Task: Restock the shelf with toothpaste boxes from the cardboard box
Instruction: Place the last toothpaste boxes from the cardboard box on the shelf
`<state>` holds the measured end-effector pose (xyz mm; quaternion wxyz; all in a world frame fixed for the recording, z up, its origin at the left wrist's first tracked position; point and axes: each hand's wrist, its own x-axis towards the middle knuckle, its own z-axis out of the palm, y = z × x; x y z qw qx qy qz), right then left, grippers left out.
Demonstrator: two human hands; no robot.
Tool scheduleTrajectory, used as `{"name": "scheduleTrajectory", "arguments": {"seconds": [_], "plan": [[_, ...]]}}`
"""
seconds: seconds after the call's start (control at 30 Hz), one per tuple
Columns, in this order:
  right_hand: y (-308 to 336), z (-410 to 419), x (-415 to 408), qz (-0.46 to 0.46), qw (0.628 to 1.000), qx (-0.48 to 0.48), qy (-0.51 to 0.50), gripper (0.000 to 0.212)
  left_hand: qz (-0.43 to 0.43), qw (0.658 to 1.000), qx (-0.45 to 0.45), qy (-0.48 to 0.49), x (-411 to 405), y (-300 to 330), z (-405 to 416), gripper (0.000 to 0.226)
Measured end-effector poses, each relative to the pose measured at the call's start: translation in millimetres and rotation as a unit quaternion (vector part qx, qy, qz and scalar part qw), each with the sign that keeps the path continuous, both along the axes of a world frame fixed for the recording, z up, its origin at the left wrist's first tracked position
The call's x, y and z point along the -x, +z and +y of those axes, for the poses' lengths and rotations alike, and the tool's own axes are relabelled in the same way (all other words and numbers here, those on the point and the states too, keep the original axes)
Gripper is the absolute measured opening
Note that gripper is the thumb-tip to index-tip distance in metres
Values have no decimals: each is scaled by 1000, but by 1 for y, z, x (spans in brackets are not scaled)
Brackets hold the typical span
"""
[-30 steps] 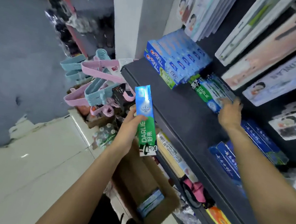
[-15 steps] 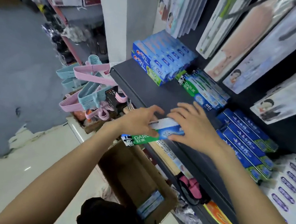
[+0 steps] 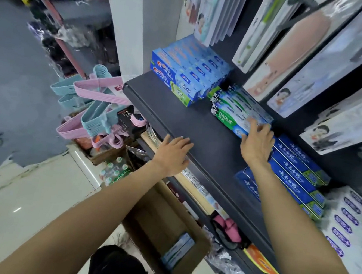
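One dark flat shelf (image 3: pixel 198 134) fills the middle; below it, near, stands a brown cardboard box (image 3: pixel 155 219) holding pale toothpaste boxes (image 3: pixel 178 250). Far right, the right hand (image 3: pixel 256 142) lays straight fingers on the green-and-white Darlie toothpaste box (image 3: pixel 228 119) atop its stack. The left hand (image 3: pixel 172 153) rests flat, fingers relaxed, on the shelf's front edge.

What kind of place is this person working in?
Most likely a small shop's toiletries aisle. A dark shelf holds rows of toothpaste boxes, packaged goods hang above it, and bundled plastic hangers stand at the aisle's end.
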<state>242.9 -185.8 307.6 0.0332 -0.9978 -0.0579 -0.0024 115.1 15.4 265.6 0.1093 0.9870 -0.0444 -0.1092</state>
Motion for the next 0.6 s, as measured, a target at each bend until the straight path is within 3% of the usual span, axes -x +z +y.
{"name": "scheduleTrajectory", "arguments": {"seconds": [0.07,0.2,0.3,0.4,0.47,0.6], "plan": [[-7,6,-4,4,1000,15,-24,33,-6,1000,-2,-6,-1,-9,5,55],[-3,27,27,-38,996,-74,21,34,-83,994,74,1,7,-8,15,50],[2,28,99,-67,976,-169,119,29,-178,970,163,15,32,-4,21,36],[-12,10,189,1,969,-199,145,18,-239,943,231,10,67,-3,34,24],[-32,-8,236,115,972,-169,113,17,-199,952,231,10,94,-12,45,23],[-94,-47,285,276,954,-109,53,23,45,979,186,64,144,-59,58,22]]}}
